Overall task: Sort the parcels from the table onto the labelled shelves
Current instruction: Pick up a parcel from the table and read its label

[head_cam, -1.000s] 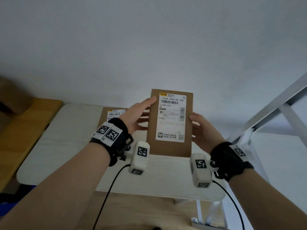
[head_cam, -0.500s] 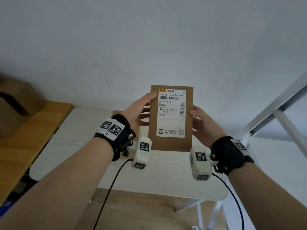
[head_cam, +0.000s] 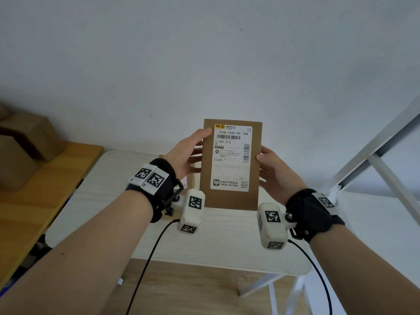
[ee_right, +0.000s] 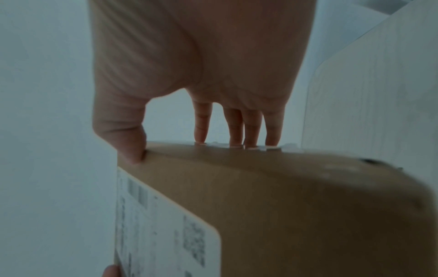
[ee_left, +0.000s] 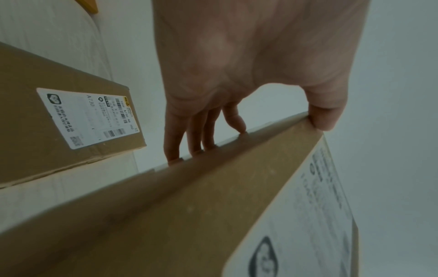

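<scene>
Above the pale surface (head_cam: 109, 189), you hold one brown parcel (head_cam: 229, 196) upright between both hands, its label facing you.

Your left hand (head_cam: 184, 155) grips the parcel's left edge, thumb on the label side near the top corner and fingers (ee_left: 187, 135) pressed against the back. Your right hand (head_cam: 276, 170) clamps the opposite edge the same way, thumb in front, four fingers (ee_right: 234, 129) behind. The label reads T045. A second parcel (ee_left: 59, 120) lies flat on the surface just behind your left hand; its label seems to read A730, though the print is small. A white shelf frame (head_cam: 375, 155) stands at your right.
</scene>
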The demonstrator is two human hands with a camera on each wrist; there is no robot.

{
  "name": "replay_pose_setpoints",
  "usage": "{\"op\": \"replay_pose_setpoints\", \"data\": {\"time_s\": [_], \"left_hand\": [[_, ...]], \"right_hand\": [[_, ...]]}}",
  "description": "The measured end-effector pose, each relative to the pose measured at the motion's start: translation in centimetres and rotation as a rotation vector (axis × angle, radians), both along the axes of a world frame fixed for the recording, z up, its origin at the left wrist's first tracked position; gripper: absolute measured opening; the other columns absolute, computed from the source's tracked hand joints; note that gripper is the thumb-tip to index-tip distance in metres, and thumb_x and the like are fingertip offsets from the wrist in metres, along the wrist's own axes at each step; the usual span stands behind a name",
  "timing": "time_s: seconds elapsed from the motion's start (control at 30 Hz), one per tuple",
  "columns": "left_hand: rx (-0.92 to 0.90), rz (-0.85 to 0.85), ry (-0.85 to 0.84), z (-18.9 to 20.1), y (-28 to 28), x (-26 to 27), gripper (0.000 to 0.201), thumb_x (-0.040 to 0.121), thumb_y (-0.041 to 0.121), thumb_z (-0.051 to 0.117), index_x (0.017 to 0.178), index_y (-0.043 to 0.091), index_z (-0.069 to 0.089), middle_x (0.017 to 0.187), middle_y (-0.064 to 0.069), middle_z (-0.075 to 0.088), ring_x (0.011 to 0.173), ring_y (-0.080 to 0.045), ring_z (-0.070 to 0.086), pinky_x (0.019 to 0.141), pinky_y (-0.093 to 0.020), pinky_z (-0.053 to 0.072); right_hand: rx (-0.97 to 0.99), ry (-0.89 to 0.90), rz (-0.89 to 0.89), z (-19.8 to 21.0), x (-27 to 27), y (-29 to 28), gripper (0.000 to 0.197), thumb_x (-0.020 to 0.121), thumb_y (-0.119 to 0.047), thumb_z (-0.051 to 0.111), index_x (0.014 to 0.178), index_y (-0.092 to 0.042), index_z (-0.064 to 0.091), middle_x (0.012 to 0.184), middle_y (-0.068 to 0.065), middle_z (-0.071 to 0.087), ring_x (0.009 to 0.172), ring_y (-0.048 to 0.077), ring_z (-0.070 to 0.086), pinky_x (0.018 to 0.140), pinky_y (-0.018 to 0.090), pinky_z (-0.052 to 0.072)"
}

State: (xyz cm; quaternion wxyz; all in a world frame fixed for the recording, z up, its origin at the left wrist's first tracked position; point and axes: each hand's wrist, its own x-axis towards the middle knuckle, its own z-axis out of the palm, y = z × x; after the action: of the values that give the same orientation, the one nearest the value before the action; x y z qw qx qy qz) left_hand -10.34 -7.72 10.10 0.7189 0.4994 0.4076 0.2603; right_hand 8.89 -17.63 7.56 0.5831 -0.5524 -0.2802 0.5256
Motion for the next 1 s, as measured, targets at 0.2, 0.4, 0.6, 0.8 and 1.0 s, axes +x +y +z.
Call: {"op": "replay_pose_setpoints", "data": {"time_s": [0.2,0.4,0.6,0.8,1.0], "left_hand": [[0.001,-0.002,0.008,0.1,-0.1,-0.5,0.027,0.092,0.045,0.051,0.084,0.02,0.057,0.078,0.002,0.061,0.076,-0.015,0.058,0.074,-0.032,0.047],[-0.011,-0.012,0.012,0.2,-0.3,-0.7,0.027,0.092,0.046,0.051,0.084,0.02,0.056,0.079,0.002,0.061,0.079,-0.016,0.058,0.08,-0.035,0.045],[0.034,0.0,-0.014,0.3,-0.9,-0.6,0.047,0.09,0.038,0.058,0.132,0.023,0.043,0.101,0.0,0.062,0.098,-0.019,0.058,0.081,-0.038,0.05],[0.091,-0.051,-0.117,1.1,-2.7,0.5,0.052,0.09,0.032,0.057,0.14,0.029,0.046,0.106,0.007,0.068,0.098,-0.011,0.061,0.075,-0.031,0.046],[0.121,-0.158,-0.203,0.8,-6.8,3.0,0.053,0.09,0.027,0.057,0.141,0.036,0.048,0.118,0.009,0.07,0.11,-0.011,0.06,0.086,-0.032,0.045]], "right_hand": [[-0.004,0.003,-0.002,0.0,-0.5,-0.2,0.065,0.073,-0.025,0.061,0.136,-0.021,0.051,0.099,-0.003,0.069,0.085,0.012,0.063,0.07,0.026,0.049],[-0.008,0.001,-0.006,0.1,-0.6,-0.4,0.064,0.073,-0.025,0.061,0.136,-0.022,0.052,0.096,-0.004,0.07,0.085,0.012,0.063,0.07,0.027,0.049],[-0.002,0.018,-0.01,0.6,-0.8,-1.4,0.051,0.083,-0.026,0.059,0.133,-0.022,0.056,0.078,-0.009,0.072,0.066,0.006,0.066,0.056,0.024,0.053],[0.035,0.008,-0.137,2.2,-1.2,-4.5,0.034,0.091,-0.025,0.051,0.124,-0.023,0.06,0.074,-0.009,0.07,0.061,0.006,0.064,0.053,0.021,0.052],[0.035,-0.005,-0.367,3.5,-1.0,-11.1,0.017,0.091,-0.034,0.053,0.094,-0.024,0.066,0.066,-0.008,0.067,0.053,0.007,0.06,0.048,0.018,0.048]]}}
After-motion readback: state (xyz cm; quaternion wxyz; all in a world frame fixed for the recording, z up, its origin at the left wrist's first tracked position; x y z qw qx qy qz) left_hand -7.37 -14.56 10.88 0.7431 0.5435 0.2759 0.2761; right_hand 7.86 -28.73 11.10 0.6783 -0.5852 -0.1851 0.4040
